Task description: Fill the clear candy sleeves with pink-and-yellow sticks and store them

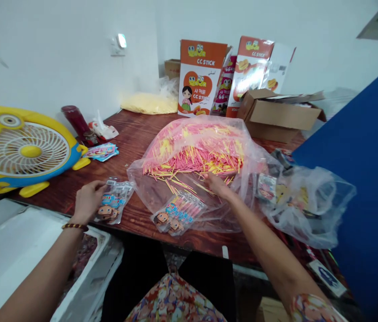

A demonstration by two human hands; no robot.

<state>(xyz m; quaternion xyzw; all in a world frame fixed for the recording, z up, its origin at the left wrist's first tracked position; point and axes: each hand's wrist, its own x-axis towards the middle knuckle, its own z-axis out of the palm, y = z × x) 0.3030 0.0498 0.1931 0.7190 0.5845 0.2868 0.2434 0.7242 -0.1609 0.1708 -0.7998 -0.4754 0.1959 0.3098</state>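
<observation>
My left hand (pixel 87 200) is closed on a clear printed packet (pixel 113 202) near the front edge of the brown wooden table (pixel 132 134). My right hand (pixel 216 184) reaches into a big clear plastic bag (pixel 162 179) holding a heap of pink and yellow sticks (pixel 195 154); its fingers press on the loose sticks at the bag's mouth, and I cannot see whether they grip any. Another filled packet with cartoon heads (pixel 178 212) lies on the bag's near flap between my hands.
A yellow cartoon desk fan (pixel 21 150) stands at the left, with flat packets (pixel 102 151) and a dark red bottle (pixel 75 120) beside it. Orange "CC STICK" cartons (pixel 199 76) and an open cardboard box (pixel 278 114) stand behind. A second plastic bag (pixel 304 203) and a blue panel (pixel 370 179) are at the right.
</observation>
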